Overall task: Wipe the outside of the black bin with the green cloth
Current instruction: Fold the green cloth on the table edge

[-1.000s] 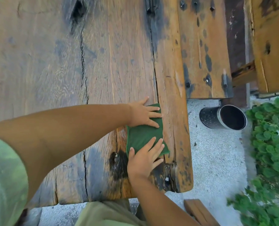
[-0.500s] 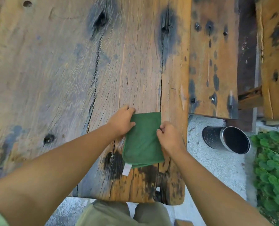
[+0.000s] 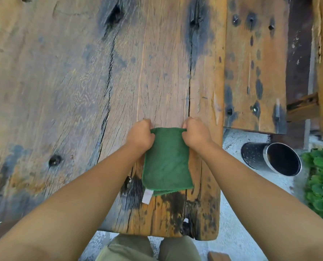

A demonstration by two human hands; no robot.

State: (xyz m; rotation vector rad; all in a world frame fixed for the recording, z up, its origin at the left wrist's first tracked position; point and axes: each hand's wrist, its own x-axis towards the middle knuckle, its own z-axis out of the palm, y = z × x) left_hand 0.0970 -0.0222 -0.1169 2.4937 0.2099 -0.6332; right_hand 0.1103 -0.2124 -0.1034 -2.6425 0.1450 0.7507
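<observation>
i had the left hand (image 3: 140, 136) and the right hand (image 3: 195, 133) both curled closed on the far corners of the folded green cloth (image 3: 167, 162), which lay flat on the wooden table (image 3: 66, 87) near its right edge, a white tag poking out from the cloth's near left corner. the black bin (image 3: 271, 158) lay on its side on the gravel off the table's right edge, well apart from the cloth, its open mouth turned toward the green plants (image 3: 321, 183).
</observation>
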